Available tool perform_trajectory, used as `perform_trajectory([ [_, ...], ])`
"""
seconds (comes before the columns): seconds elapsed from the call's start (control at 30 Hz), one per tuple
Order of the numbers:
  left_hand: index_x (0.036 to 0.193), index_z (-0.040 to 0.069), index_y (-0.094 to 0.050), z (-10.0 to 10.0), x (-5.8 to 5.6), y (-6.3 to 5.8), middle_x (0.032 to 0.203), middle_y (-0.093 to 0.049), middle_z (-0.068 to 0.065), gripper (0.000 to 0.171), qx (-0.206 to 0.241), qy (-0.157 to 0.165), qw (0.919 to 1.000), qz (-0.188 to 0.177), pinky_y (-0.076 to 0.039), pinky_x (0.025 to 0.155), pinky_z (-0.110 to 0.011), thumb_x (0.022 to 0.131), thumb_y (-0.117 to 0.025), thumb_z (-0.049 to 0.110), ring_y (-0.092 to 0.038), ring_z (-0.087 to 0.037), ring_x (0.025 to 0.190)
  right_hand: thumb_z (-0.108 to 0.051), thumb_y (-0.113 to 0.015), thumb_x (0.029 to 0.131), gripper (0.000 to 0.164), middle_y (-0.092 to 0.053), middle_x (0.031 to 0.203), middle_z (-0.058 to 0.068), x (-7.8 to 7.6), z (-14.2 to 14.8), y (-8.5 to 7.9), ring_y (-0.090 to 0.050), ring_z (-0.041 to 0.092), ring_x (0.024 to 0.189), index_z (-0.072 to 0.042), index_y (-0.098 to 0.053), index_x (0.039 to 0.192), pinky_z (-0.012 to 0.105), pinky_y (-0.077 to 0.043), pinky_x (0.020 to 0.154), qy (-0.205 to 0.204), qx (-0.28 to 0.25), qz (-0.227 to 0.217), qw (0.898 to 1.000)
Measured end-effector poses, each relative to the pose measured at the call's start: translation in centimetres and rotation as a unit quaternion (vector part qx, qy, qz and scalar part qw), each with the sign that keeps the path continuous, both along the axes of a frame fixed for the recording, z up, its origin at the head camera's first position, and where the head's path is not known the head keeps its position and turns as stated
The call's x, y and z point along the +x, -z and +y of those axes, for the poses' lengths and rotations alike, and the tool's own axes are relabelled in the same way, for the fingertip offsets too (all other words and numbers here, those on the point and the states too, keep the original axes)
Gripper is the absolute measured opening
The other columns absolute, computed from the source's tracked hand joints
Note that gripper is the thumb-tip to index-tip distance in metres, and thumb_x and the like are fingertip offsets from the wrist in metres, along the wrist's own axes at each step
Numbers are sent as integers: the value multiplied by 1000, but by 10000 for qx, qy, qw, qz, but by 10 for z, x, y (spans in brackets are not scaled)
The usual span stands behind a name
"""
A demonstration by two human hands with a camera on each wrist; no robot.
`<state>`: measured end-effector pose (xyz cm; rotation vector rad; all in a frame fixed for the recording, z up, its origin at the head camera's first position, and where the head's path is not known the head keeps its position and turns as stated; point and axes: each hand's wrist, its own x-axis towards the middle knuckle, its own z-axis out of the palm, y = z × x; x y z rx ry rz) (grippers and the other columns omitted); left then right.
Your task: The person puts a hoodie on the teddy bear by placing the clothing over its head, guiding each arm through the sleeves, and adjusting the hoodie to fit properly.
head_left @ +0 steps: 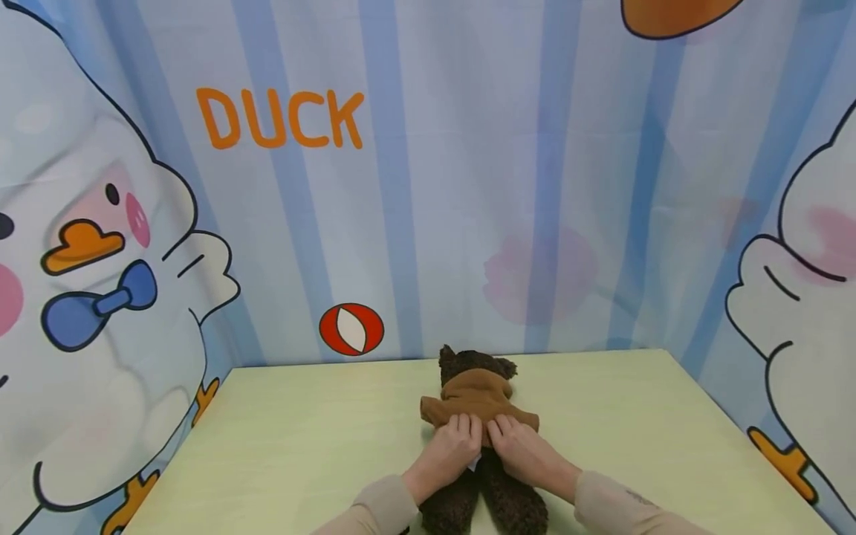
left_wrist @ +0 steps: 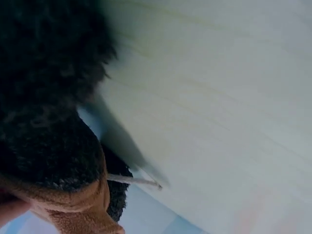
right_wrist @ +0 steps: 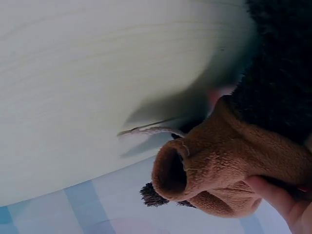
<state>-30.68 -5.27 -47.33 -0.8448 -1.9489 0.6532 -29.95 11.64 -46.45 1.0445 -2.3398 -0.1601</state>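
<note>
A dark brown plush bear lies on the pale table, head toward the curtain and legs toward me. It wears a brown fleece hoodie. My left hand pinches the hoodie's lower edge on the left, while my right hand grips that edge close beside it. A white tag shows between the hands. In the right wrist view, a sleeve has a dark hollow end, and a thumb or finger presses the fleece. A pale drawstring sticks out in the left wrist view.
The pale wood-grain table extends to both sides of the bear. Behind it hangs a blue-striped curtain with printed ducks and the word DUCK; its bottom meets the table's back edge.
</note>
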Motion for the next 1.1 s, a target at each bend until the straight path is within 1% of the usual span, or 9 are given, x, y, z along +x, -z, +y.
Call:
perform_trajectory([
  [0.13, 92, 7, -65, 1, 1, 3, 77, -64, 0, 41, -57, -64, 9989, 453, -46, 54, -15, 97, -25, 15, -58, -6, 61, -5, -63, 72, 13, -51, 73, 6, 2, -1, 1, -47, 14, 60, -4, -55, 82, 19, -33, 41, -34, -104, 177, 9998],
  [0.2, 90, 6, -66, 3, 2, 4, 75, -65, -1, 49, -97, -97, 9985, 531, -48, 58, -16, 96, -18, 8, -59, -7, 62, -6, -50, 79, 6, -52, 73, 7, 2, -2, 4, -49, 15, 61, -3, -55, 80, 19, -34, 40, -73, -182, 530, 9984],
  [0.37, 92, 4, -66, 7, 7, 2, 77, -66, -4, 32, -47, -72, 10000, 10, -49, 61, -19, 89, -43, 26, -60, -11, 64, -18, -8, 88, 49, -48, 62, 4, 1, -6, 10, -47, 16, 52, -9, -54, 71, 20, -30, 36, 32, -308, 1359, 9902],
  [0.5, 92, 4, -67, 8, 10, 0, 76, -66, -4, 35, -8, -72, 9988, -476, -50, 61, -21, 79, -56, 34, -61, -12, 63, -23, -5, 89, 51, -40, 55, 0, 1, -9, 9, -35, 12, 44, -13, -49, 66, 20, -19, 36, 82, -254, 1606, 9867],
  [0.6, 89, 7, -68, 8, 12, -1, 73, -66, -2, 34, -226, -211, 9987, -417, -51, 60, -21, 80, -57, 38, -61, -10, 60, -20, -3, 92, 55, -41, 54, 1, 2, -9, 7, -35, 12, 44, -12, -50, 65, 21, -21, 36, 49, -53, 1708, 9853],
  [0.7, 86, 10, -68, 8, 12, -1, 72, -67, -1, 33, -482, -303, 9983, -152, -51, 59, -20, 84, -56, 40, -61, -8, 58, -17, -23, 96, 41, -44, 55, 2, 4, -8, 6, -39, 14, 46, -11, -51, 65, 21, -28, 36, 73, 194, 1571, 9874],
  [0.83, 87, 12, -67, 6, 12, 0, 76, -67, 0, 38, -544, -344, 9979, -45, -51, 62, -19, 81, -56, 47, -62, -8, 63, -21, -62, 81, 19, -55, 66, 10, 10, -11, 3, -56, 20, 60, -7, -55, 71, 21, -44, 44, 307, 529, 1181, 9911],
  [0.93, 91, 10, -66, 6, 14, 1, 80, -68, -3, 47, -360, -304, 9982, -378, -51, 66, -22, 75, -60, 53, -63, -11, 69, -21, -68, 76, 21, -62, 79, 19, 13, -15, 1, -63, 28, 76, -2, -58, 77, 25, -51, 53, 496, 607, 762, 9940],
  [1.1, 100, -1, -64, 9, 17, -2, 90, -68, -12, 49, 291, -349, 9897, -1356, -52, 69, -24, 74, -63, 41, -66, -19, 83, -22, -68, 70, 28, -62, 89, 27, 14, -17, -1, -63, 38, 86, 3, -59, 81, 33, -53, 59, 548, 198, -64, 9983],
])
